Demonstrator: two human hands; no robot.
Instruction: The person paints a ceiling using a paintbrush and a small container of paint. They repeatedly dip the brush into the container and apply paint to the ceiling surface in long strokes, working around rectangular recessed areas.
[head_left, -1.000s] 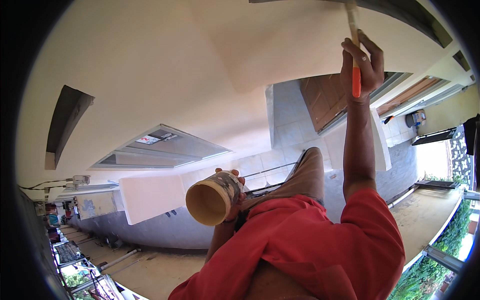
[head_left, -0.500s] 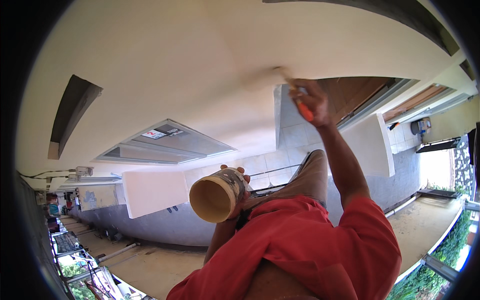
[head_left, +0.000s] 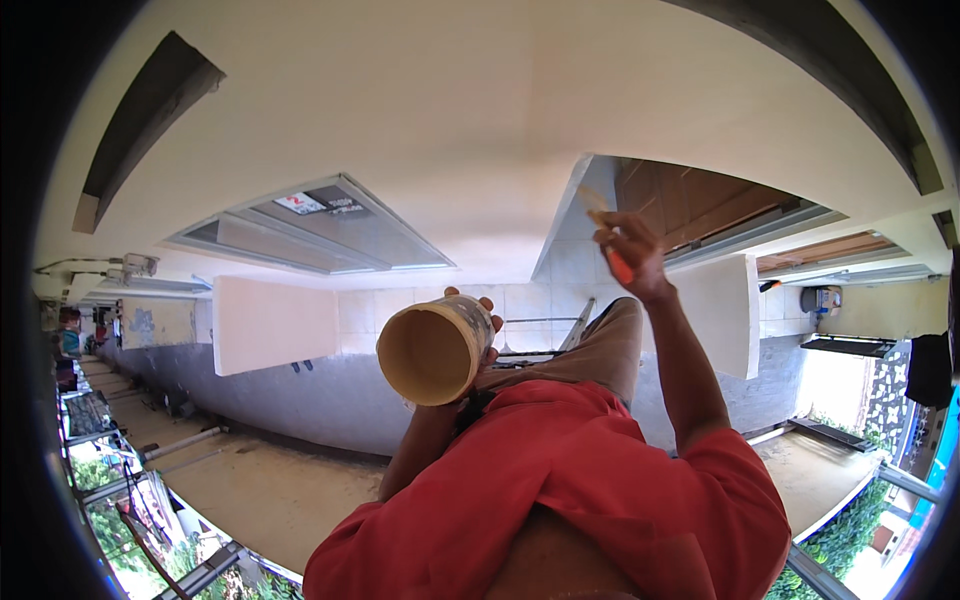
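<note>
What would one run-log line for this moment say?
left hand: holds tub, mouth toward camera | right hand: grips orange-ended brush, blurred | nearby: cream wall, window, brown door

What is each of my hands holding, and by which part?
Your left hand holds a paint pot by its outer side; your right hand holds a paintbrush by its orange-ended handle.
</note>
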